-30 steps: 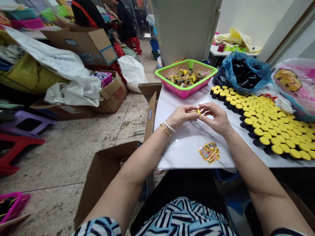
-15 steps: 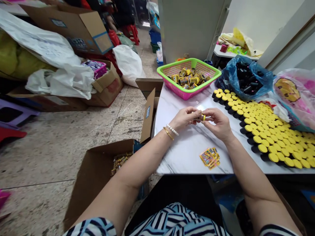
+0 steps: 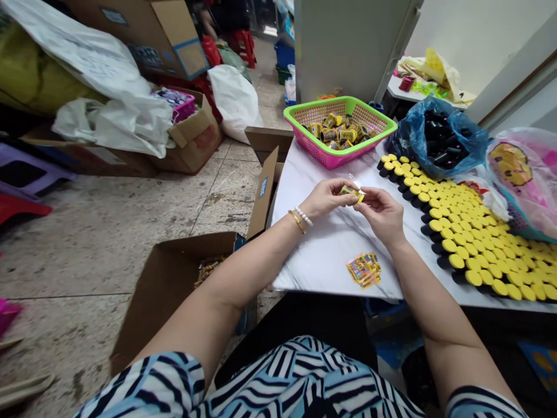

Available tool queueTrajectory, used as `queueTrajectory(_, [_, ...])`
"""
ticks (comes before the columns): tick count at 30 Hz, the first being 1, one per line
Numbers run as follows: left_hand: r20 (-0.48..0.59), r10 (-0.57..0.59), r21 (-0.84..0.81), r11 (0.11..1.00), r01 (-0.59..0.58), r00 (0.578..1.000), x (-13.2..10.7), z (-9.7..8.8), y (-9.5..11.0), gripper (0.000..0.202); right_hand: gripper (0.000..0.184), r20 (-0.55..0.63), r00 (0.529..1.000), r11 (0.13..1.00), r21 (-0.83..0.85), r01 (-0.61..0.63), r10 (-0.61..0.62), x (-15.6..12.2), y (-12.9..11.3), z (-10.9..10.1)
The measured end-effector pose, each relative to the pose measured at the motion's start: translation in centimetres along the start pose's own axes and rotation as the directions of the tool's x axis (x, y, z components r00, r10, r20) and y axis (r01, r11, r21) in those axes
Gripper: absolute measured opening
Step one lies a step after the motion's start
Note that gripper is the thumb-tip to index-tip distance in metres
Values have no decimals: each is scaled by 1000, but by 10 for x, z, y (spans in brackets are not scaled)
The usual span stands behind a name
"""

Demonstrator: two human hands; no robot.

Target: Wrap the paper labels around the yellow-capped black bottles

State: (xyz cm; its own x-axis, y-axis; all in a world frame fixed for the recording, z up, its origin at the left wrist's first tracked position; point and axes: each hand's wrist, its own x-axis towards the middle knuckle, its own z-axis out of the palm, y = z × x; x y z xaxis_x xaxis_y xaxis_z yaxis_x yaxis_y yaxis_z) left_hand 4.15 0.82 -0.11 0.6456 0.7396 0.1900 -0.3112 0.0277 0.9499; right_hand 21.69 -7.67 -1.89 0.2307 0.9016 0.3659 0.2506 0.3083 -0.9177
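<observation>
Above the white marbled table (image 3: 300, 255), my left hand (image 3: 324, 199) is closed on a small cylindrical container with a yellow printed label (image 3: 350, 191). The fingers of my right hand (image 3: 385, 215) pinch at its right end, where a yellow edge shows. Whether that edge is a cap or part of the label, I cannot tell. Close below my hands lies a loose pile of yellow printed stickers (image 3: 364, 270). Beyond them, a green-rimmed pink basket (image 3: 331, 159) holds several similar labelled containers (image 3: 343, 134).
Rows of black containers with yellow lids (image 3: 483, 232) cover the right side of the table. Behind them sit a blue bag (image 3: 402, 133) of black containers and a pink plastic bag (image 3: 531, 174). An open cardboard box (image 3: 152, 296) holding small pieces stands on the floor at left.
The container in my hands has turned, so more of its yellow label faces up. My hands stay close together over the table. The camera view has shifted slightly.
</observation>
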Motion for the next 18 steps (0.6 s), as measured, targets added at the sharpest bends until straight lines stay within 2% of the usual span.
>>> queueTrajectory(3, [15,-12,46,999,11,1000,0,-1,-3,46,54,32,992,985,124,-121,118,2,-1,4])
queueTrajectory(5, [1,-45,88,995,45,999,0,-1,-7,48,49,81,982,975,129,-180,171,3,0,3])
queueTrajectory(7, [-51,-70,90,993,74,996,1,-1,-11,51,46,104,988,992,35,-121,117,3,1,1])
queueTrajectory(9, [-99,-73,32,997,76,992,1,0,-15,53,42,83,996,995,-94,20,-12,2,2,-2])
queueTrajectory(11, [-102,-84,-44,996,79,991,1,1,-17,53,36,58,992,975,-185,121,-112,1,2,-3])
queueTrajectory(13, [-101,-104,-92,991,95,989,0,2,-17,52,35,63,988,963,-221,154,-143,0,1,-3])
queueTrajectory(16, [-123,-135,-122,985,120,983,0,2,-15,48,45,78,986,945,-281,165,-149,-2,-1,1])
queueTrajectory(18, [-119,-141,-136,983,124,983,0,1,-15,46,45,47,988,942,-297,156,-149,-3,-2,4])
